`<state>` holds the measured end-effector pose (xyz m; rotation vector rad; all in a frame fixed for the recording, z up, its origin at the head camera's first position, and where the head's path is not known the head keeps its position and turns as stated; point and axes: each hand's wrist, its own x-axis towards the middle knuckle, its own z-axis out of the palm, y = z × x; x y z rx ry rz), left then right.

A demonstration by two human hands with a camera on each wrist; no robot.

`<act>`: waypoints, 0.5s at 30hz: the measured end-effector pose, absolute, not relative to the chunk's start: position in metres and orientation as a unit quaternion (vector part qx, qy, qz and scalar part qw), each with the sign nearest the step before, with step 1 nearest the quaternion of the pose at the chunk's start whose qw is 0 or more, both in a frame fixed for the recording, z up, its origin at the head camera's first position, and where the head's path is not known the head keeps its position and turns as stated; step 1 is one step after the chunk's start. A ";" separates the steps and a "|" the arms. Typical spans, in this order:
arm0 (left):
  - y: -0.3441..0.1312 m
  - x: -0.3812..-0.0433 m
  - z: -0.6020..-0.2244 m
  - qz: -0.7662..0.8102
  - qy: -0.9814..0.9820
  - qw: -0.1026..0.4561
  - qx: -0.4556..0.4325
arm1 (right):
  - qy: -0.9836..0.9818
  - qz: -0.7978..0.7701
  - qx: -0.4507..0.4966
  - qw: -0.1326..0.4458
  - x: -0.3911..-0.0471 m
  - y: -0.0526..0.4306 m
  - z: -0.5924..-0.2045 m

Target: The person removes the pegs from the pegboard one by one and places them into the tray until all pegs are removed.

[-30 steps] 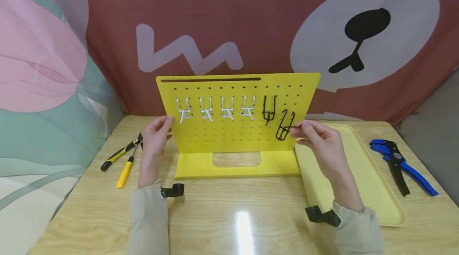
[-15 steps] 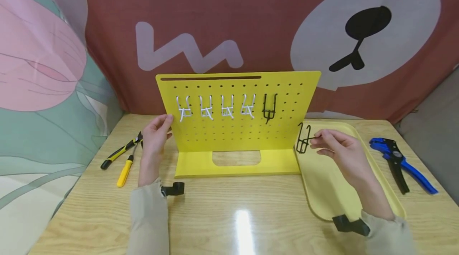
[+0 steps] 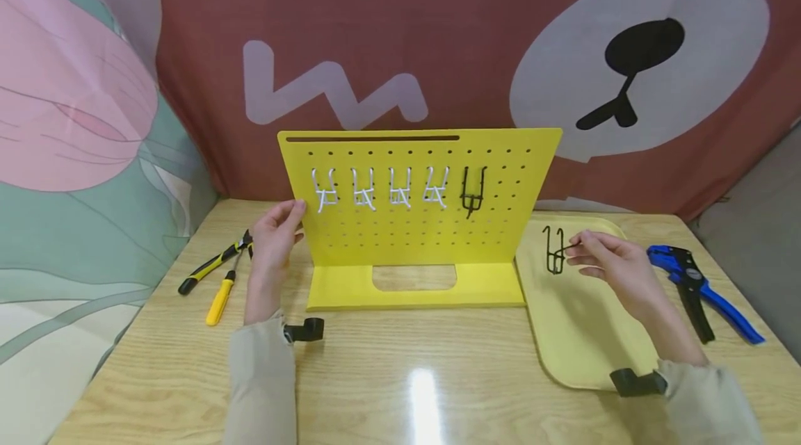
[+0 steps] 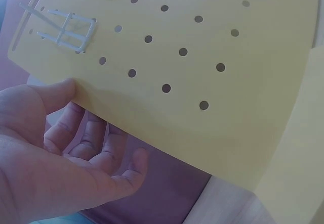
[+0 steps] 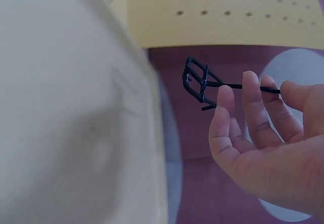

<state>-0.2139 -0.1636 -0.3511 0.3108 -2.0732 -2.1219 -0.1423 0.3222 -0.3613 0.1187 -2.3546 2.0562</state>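
A yellow pegboard [image 3: 413,236] stands upright on its base in the middle of the table. Several white wire hooks [image 3: 400,188] hang in a row on it, with one black wire hook [image 3: 473,193] at the row's right end. My left hand [image 3: 273,233] grips the board's left edge, thumb on the front face and fingers behind, as the left wrist view also shows. Off to the board's right, my right hand [image 3: 616,268] pinches a second black wire hook [image 5: 197,80] by its long prong. That hook hangs above the yellow tray [image 3: 576,354], apart from the board.
Pliers [image 3: 213,264] with black and yellow handles and a yellow-handled screwdriver [image 3: 220,299] lie at the left. A blue and black wire stripper [image 3: 694,285] rests right of the tray. A printed cloth [image 3: 350,7] hangs behind the table.
My right hand has drawn the black wire hook away from the pegboard's right side, moving right over the tray. The left hand stays on the board's left edge.
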 end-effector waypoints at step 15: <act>-0.164 -0.214 -0.353 -0.711 -0.690 0.082 0.109 | -0.786 0.615 -0.008 -0.069 -0.179 0.339 -0.389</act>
